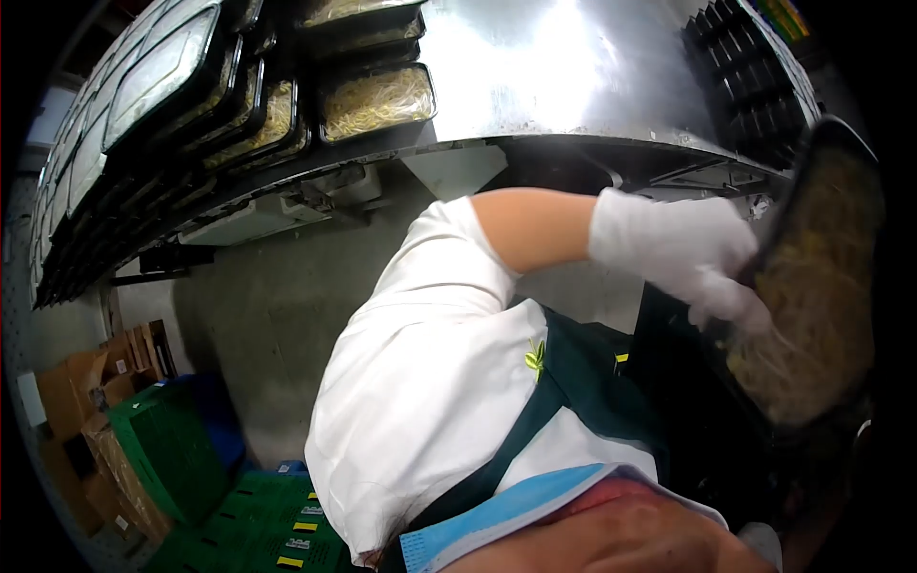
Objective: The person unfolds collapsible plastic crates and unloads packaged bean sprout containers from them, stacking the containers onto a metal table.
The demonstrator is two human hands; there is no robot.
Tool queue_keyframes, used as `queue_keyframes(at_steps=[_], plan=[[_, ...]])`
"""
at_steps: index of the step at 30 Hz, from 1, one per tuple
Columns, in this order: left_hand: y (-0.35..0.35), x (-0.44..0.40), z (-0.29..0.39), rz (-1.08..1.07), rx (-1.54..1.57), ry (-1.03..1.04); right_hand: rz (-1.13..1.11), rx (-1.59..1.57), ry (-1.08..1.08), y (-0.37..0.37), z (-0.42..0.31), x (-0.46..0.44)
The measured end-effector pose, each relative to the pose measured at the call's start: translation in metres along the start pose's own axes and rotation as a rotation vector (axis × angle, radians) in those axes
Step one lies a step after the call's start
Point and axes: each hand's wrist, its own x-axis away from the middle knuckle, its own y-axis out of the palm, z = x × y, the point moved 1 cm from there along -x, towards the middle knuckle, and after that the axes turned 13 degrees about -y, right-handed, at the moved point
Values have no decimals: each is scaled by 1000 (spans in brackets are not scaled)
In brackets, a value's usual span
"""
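My left hand (683, 253), in a white glove, reaches across to the right. Its fingers are curled at the near rim of a black tray of bean sprouts (812, 286), and some fingertips overlap the sprouts. Motion blurs the hand, and what it pinches is unclear. The tray is tilted at the right edge of the view. My right hand cannot be seen; the tray and dark shadow cover that side.
A metal table (564, 76) spans the top. On its left are stacked trays, including an open sprout tray (377, 103); black trays (745, 86) stand at its right end. Green crates (172, 449) and cardboard boxes (72, 392) are at the lower left.
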Motion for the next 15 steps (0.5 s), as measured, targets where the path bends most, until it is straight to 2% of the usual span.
queue_keyframes(at_steps=[1, 2, 3, 4, 5, 6, 7, 8, 9, 11, 12, 13, 14, 15], plan=[[-4, 3, -16, 127, 2, 275, -94, -120, 8, -7, 7, 4], [-21, 19, -31, 299, -145, 239, -189, -239, 28, -13, 14, 9], [-45, 31, -31, 474, -445, 438, -282, -352, 59, -20, 22, 13], [-69, 44, -32, 796, -823, 600, -302, -377, 117, -36, 22, 27], [-94, 57, -32, 1156, -1078, 707, -352, -239, 240, -64, 24, 42], [-116, 68, -26, 1086, -466, 560, -344, -69, 325, -92, 26, 63], [-158, 84, -36, 1169, -173, 540, -268, 104, 538, -111, 14, 80], [-201, 99, -46, 1243, 140, 562, -266, 265, 627, -136, 12, 101], [-218, 112, -39, 1539, 493, 417, -181, 346, 793, -161, 7, 124], [-275, 135, -39, 1642, 460, 479, -155, 457, 955, -205, 2, 177], [-278, 139, -35, 1726, 452, 463, -152, 550, 1067, -227, -4, 208], [-286, 144, -42, 1722, 360, 450, -142, 599, 1162, -243, -8, 236], [-292, 152, -50, 1998, 154, 163, -135, 618, 1256, -250, -17, 258], [-297, 151, -54, 2013, 86, 112, -128, 631, 1352, -257, -19, 283]])
